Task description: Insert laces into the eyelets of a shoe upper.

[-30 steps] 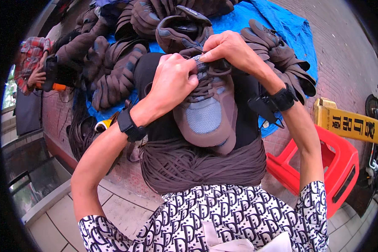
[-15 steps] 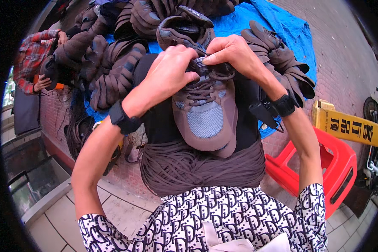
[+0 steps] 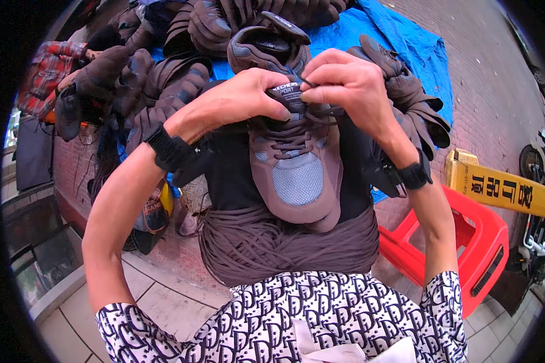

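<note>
A brown-grey sneaker with a pale blue mesh toe rests on my lap, its toe pointing toward me. Laces cross its lower eyelets. My left hand grips the upper edge of the sneaker beside its tongue, thumb on the near side. At the other side of the tongue, my right hand pinches a dark shoelace between thumb and fingers. Just beyond sits another sneaker with its opening showing. A thick bundle of brown shoelaces lies across my lap, nearest my body.
Stacked shoe uppers cover a blue tarp ahead, with more piled at left and right. A red plastic stool stands at my right, beside a yellow sign. Another person in a plaid sleeve is at the far left.
My right hand has turned and closed around the lace, slightly away from the tongue. My left wrist has swung outward and lower, uncovering the tongue's label. The other person's hand has moved behind the shoes.
</note>
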The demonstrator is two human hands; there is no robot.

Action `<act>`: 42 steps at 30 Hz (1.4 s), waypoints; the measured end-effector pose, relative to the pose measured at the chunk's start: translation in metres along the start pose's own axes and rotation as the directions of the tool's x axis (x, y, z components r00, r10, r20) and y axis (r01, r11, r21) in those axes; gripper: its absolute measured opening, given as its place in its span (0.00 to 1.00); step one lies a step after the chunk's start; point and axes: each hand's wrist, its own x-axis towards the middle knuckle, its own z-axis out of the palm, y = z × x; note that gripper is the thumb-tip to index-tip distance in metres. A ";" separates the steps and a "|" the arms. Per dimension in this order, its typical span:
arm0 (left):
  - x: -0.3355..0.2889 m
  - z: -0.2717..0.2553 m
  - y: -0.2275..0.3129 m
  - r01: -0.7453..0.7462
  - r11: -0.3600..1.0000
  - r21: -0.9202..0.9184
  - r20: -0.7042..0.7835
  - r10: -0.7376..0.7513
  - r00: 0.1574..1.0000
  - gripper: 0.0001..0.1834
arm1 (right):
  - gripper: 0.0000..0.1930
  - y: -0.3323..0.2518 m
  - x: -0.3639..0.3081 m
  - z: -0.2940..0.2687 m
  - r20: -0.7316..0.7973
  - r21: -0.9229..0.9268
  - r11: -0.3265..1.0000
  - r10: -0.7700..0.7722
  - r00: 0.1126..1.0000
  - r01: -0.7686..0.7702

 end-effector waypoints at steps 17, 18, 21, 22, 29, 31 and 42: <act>-0.001 0.011 -0.008 -0.128 0.976 -0.177 -0.190 0.094 0.977 0.11 | 0.08 -0.031 -0.018 0.019 0.001 0.161 0.822 0.554 0.833 -0.547; -0.001 0.012 -0.008 -0.125 0.979 -0.162 -0.215 0.088 0.973 0.10 | 0.08 -0.030 -0.020 0.020 0.008 0.168 0.816 0.559 0.829 -0.553; 0.003 0.013 -0.013 -0.116 0.976 -0.187 -0.233 0.070 0.970 0.10 | 0.06 -0.027 -0.018 0.026 -0.103 0.066 0.936 0.352 0.930 -0.347; 0.004 0.013 -0.013 -0.116 0.975 -0.188 -0.233 0.070 0.970 0.10 | 0.06 -0.025 -0.018 0.028 -0.101 0.066 0.935 0.353 0.930 -0.347; 0.006 0.007 -0.014 -0.113 0.991 -0.071 -0.203 0.097 0.974 0.11 | 0.04 -0.021 -0.014 0.032 -0.083 -0.281 0.958 0.032 0.996 -0.054; 0.005 0.003 -0.013 -0.125 0.976 -0.181 -0.137 0.100 0.985 0.11 | 0.04 -0.019 -0.014 0.031 -0.066 -0.254 0.965 0.045 0.997 -0.060; 0.004 0.012 -0.012 -0.122 0.992 0.015 -0.244 0.122 0.962 0.12 | 0.05 -0.022 -0.017 0.028 -0.104 -0.029 0.963 0.264 0.959 -0.268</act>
